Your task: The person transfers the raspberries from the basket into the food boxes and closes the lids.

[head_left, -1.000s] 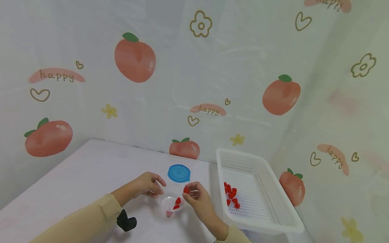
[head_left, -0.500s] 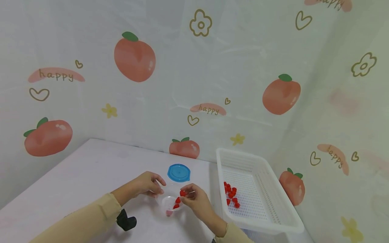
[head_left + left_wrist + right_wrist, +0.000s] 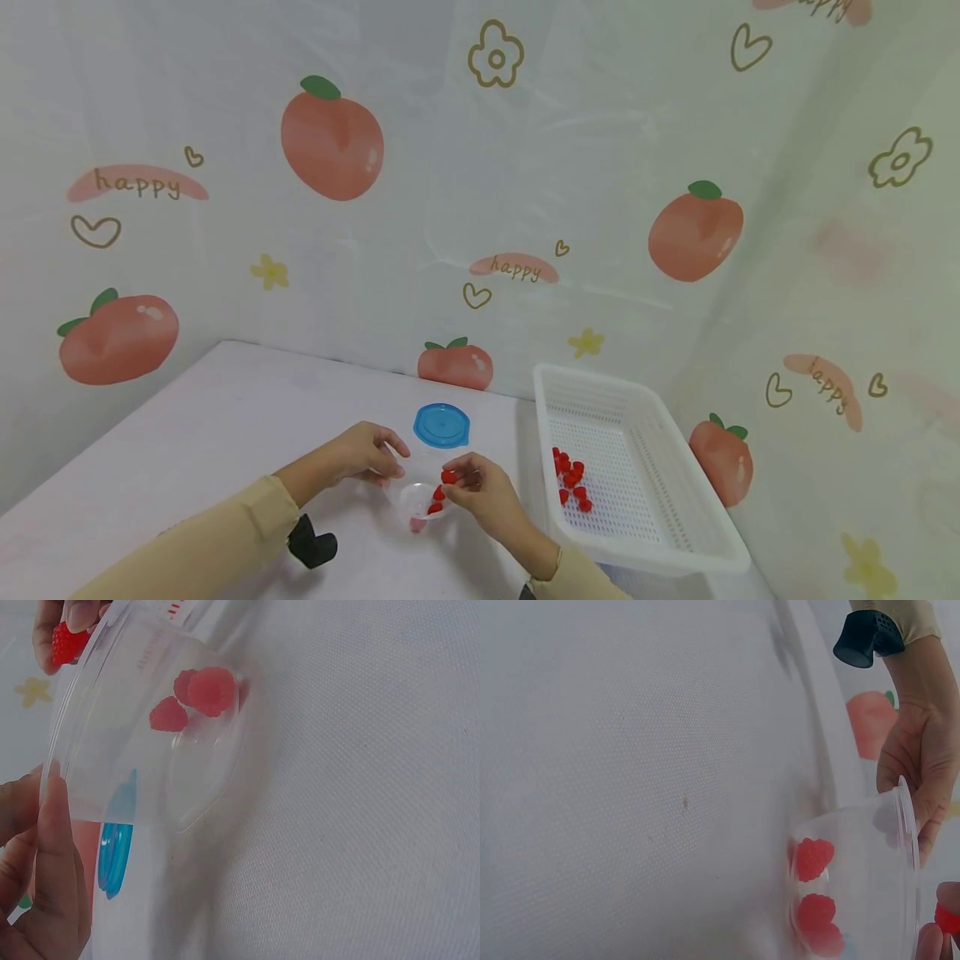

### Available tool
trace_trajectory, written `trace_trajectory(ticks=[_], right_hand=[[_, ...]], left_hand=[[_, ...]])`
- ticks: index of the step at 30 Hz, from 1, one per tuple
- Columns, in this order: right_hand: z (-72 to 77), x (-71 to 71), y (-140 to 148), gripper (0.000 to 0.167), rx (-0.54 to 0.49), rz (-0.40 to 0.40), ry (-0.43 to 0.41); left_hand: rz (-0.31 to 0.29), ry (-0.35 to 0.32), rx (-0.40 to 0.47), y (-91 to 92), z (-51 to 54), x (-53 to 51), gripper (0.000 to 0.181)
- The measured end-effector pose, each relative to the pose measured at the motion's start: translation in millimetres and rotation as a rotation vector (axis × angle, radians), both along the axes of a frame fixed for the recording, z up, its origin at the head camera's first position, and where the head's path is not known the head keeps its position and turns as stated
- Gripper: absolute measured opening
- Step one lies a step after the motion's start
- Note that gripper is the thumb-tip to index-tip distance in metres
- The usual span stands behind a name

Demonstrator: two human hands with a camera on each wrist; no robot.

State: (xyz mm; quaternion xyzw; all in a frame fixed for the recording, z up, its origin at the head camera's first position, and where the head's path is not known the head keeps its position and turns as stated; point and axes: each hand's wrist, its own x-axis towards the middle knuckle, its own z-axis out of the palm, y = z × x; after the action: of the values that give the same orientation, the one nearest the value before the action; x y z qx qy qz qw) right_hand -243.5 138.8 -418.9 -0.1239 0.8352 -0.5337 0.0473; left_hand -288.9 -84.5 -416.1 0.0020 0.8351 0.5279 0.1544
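A clear plastic container [image 3: 105, 765] stands on the white table, with several red raspberries [image 3: 212, 691] lying at its bottom. My left hand [image 3: 369, 457] pinches its rim from the left, as the left wrist view shows. Over the opposite side of the opening, my right hand [image 3: 489, 498] holds a single raspberry [image 3: 448, 477] between thumb and fingertips. That same raspberry shows just past the rim in the left wrist view. Part of the container is hidden behind the right fingers in the head view.
Behind the container lies a blue lid [image 3: 441, 425], flat on the table. A white perforated basket [image 3: 637, 552] sits to the right, with more raspberries [image 3: 573, 478] along its left side. A fruit-printed curtain [image 3: 420, 192] hangs behind the table.
With the raspberry in its grip, my right hand has moved slightly left and down, to above the container. My left hand keeps its place at the rim.
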Motion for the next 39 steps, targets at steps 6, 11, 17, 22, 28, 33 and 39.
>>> trace_trajectory(ticks=[6,11,17,22,28,33,39], right_hand=[[-0.1,0.4,-0.3,0.024,0.016,-0.004,0.003],[-0.1,0.8,-0.4,0.023,0.015,-0.009,0.002],[-0.7,0.1,-0.1,0.022,0.024,-0.003,0.023],[-0.4,-0.1,0.6,0.023,0.019,0.000,0.023],[-1.7,-1.3,0.5,0.024,0.006,-0.003,0.023],[-3.7,-2.7,0.6,0.023,0.011,-0.005,0.031],[-5.3,-4.1,0.5,0.022,0.015,-0.006,0.031]], left_hand=[[0.003,-0.008,0.014,0.3,-1.0,-0.7,0.026],[0.008,-0.009,0.003,0.6,-0.6,0.0,0.026],[0.008,-0.005,0.000,0.6,0.3,0.1,0.027],[0.008,-0.006,0.007,0.6,0.8,-0.5,0.027],[0.008,-0.007,-0.002,1.0,0.9,-0.4,0.026],[0.010,-0.006,-0.002,0.9,-0.1,-0.7,0.026],[0.010,-0.005,0.001,0.9,-0.9,-0.9,0.026]])
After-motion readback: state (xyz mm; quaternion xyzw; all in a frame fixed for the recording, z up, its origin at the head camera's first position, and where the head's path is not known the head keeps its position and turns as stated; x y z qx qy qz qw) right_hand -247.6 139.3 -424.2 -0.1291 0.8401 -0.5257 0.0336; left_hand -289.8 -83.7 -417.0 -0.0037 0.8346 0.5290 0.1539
